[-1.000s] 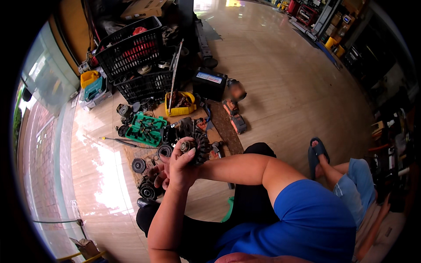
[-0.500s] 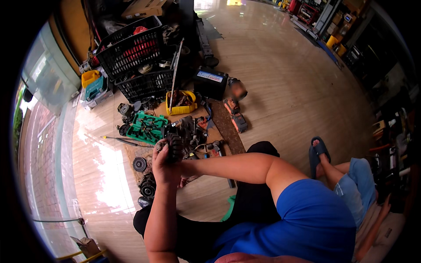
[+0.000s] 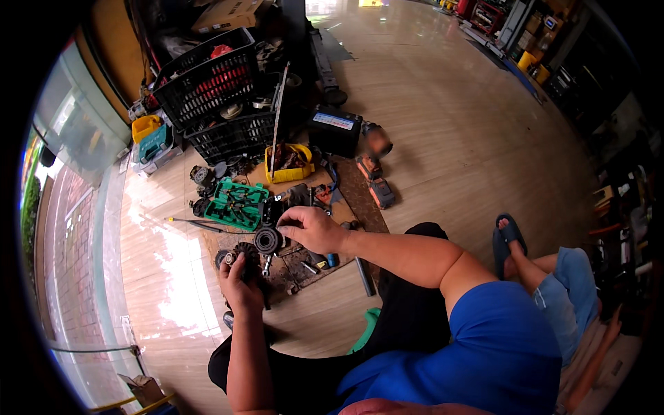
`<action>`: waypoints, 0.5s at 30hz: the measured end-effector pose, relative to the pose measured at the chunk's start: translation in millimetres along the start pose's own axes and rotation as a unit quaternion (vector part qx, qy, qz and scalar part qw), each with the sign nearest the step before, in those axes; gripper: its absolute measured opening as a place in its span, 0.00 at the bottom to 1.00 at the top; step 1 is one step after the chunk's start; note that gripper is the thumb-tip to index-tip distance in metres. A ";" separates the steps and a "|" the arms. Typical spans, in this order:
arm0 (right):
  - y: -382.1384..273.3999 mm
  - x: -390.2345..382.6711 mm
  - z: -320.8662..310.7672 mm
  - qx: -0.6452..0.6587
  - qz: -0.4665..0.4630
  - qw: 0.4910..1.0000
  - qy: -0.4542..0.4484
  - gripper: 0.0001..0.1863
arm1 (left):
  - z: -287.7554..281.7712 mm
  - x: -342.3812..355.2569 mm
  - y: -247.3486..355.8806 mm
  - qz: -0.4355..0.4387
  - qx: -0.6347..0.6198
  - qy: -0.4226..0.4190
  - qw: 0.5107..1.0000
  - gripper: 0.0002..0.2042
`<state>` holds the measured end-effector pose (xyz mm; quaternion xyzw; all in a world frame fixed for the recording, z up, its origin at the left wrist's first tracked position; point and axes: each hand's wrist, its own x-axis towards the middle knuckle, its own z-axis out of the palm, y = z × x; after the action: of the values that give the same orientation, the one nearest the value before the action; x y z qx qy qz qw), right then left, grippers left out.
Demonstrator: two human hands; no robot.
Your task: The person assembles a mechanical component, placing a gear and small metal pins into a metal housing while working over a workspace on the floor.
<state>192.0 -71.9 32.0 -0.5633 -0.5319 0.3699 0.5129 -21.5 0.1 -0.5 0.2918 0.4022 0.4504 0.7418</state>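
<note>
My left hand (image 3: 242, 285) is closed around a dark, ridged round machine part (image 3: 247, 257) with a light metal centre at one side. It holds the part low over the front left of the work mat. My right hand (image 3: 315, 229) reaches in from the right with its fingers curved and thumb apart, nothing visible between them. Its fingertips are beside a black ring-shaped part (image 3: 268, 240); whether they touch it I cannot tell. Behind lies an open green tool case (image 3: 238, 203) with several dark-handled tools.
Black crates (image 3: 207, 83) stand stacked at the back left, beside a yellow container (image 3: 289, 164) and a black battery (image 3: 335, 128). Orange-and-black power tool pieces (image 3: 377, 187) lie right of the mat. A dark bar (image 3: 364, 277) lies nearer me. Another person's feet (image 3: 508, 235) are at the right.
My left hand has moved left and nearer me with the ridged part. My right hand, mostly hidden before, has come up over the mat, and the black ring-shaped part now shows beside it.
</note>
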 end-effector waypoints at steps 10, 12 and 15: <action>21.8 -4.2 19.3 -0.012 0.074 0.988 -0.135 0.16 | 26.8 -12.3 -8.3 0.000 0.043 -0.108 0.993 0.10; 21.7 -2.4 18.2 0.027 0.129 0.982 -0.139 0.15 | 31.6 -12.0 -8.3 -0.001 0.042 -0.110 0.993 0.11; 30.1 -1.9 20.9 0.006 0.027 0.996 -0.081 0.11 | 28.5 -5.5 -16.1 0.026 0.071 -0.122 0.990 0.11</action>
<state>178.2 -67.1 -1.6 -0.5425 -0.5543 0.4313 0.4609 8.5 -13.7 3.0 0.4072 0.3319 0.4003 0.7508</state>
